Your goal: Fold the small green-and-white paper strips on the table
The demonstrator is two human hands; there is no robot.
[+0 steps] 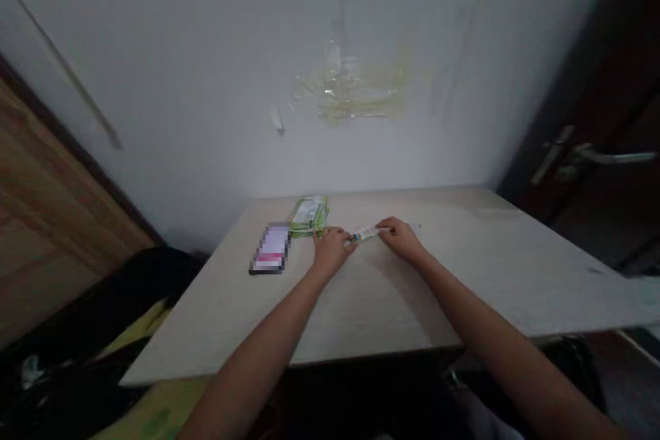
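Observation:
A narrow white strip with printed markings (367,233) lies low over the tabletop between my hands; whether it is a folded packet I cannot tell. My left hand (331,247) has its fingers closed at the strip's left end. Farther along, my right hand (401,237) pinches the strip with thumb and forefinger, and a pale end shows past its fingers. Just beyond my left hand sits a stack of green and white flat packets (308,212). Left of the stack lies a phone (271,247), its lit screen blurred into blocks.
The pale table (355,316) meets a white wall (206,82) bearing peeling clear tape (361,93). A dark door with a metal handle (613,155) stands at right. Wooden panelling (62,220) and dark cloth (128,302) are at left.

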